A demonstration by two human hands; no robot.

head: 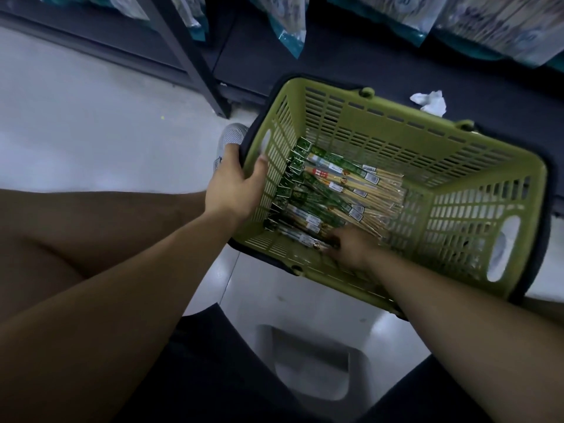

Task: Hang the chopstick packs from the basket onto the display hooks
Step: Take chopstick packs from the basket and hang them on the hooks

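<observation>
- The place was a shop aisle.
- A green plastic shopping basket [396, 109] held chopstick packs [335, 190] with printed header cards and white labels.
- Dark metal shelving [189, 56] stood on a pale floor [76, 117].
- More bagged goods [290, 29] hung in a row above it.

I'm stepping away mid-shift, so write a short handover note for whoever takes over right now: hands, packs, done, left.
Left hand grips the green basket by its end wall.
Right hand reaches among the chopstick packs; blur hides its grip.
Packs lie piled on the basket floor.
Done: no pack lifted out now.
Left: lift packs, hang each on the display hooks, not in view.
</observation>
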